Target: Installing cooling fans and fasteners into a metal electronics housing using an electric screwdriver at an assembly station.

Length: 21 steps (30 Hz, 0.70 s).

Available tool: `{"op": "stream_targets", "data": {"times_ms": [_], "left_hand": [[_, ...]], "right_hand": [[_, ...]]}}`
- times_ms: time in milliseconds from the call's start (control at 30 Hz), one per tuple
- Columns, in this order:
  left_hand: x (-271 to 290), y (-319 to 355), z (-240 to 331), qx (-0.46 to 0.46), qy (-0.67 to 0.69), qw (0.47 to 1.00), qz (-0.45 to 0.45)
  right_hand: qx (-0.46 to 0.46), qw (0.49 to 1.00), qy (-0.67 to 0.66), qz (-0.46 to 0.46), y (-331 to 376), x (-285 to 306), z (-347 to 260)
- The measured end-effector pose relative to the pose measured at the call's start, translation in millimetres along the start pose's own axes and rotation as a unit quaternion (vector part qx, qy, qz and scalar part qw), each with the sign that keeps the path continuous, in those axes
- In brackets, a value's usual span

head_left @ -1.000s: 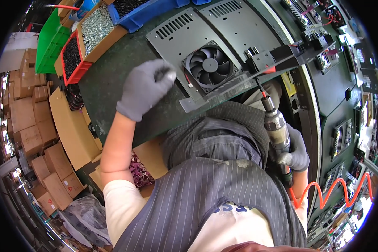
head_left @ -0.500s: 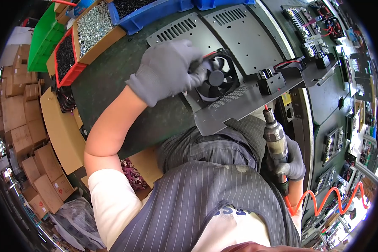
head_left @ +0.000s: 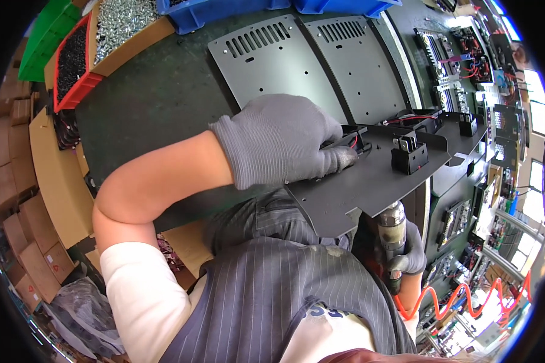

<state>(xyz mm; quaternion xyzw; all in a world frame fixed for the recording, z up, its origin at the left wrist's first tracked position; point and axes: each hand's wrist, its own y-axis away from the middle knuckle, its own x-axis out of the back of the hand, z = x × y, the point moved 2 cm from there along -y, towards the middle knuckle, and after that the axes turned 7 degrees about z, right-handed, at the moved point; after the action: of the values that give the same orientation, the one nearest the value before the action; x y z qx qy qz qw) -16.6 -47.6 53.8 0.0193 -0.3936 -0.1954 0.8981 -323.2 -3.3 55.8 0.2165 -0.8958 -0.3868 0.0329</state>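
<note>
Grey knit gloves cover both hands. The left hand (head_left: 281,142) lies palm down over a black fan (head_left: 350,137), whose corner and red wire peek out from under the fingers; its grip is closed over the fan, pressing it onto a dark metal plate (head_left: 369,181). That plate juts out past the near edge of the bench (head_left: 157,103), tilted, with its lower corner hanging over the person's lap. Two small black switch blocks (head_left: 409,151) stand upright on the plate just right of the fingertips, and a third sits near its far right end.

Below the plate, the right hand (head_left: 409,251) wraps its grip tight around a powered screwdriver (head_left: 392,233), which stands upright with its silver barrel pointing up at the underside of the plate; the tip is hidden behind the plate. An orange coiled hose (head_left: 460,299) trails from the tool's lower end to the right.

Further back on the bench lie two grey vented panels (head_left: 309,60), side by side and flat. At the far left edge are a red bin (head_left: 72,63) of black screws, a cardboard tray (head_left: 124,24) of silvery screws beside it, and a green bin (head_left: 42,33). Blue bins (head_left: 224,11) stand behind the panels. Brown cartons (head_left: 18,181) are stacked on the floor to the left.
</note>
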Motion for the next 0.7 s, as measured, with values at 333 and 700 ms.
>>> {"op": "stream_targets", "data": {"times_ms": [333,700], "left_hand": [[2,-11,-10,0.0,0.263,0.965,-0.023],[4,-13,0,-0.038,0.201,0.979,-0.022]], "right_hand": [[0.005,0.999,-0.021,0.032,6,1,3],[0.025,1.0,-0.003,0.019,3,0,-1]]}}
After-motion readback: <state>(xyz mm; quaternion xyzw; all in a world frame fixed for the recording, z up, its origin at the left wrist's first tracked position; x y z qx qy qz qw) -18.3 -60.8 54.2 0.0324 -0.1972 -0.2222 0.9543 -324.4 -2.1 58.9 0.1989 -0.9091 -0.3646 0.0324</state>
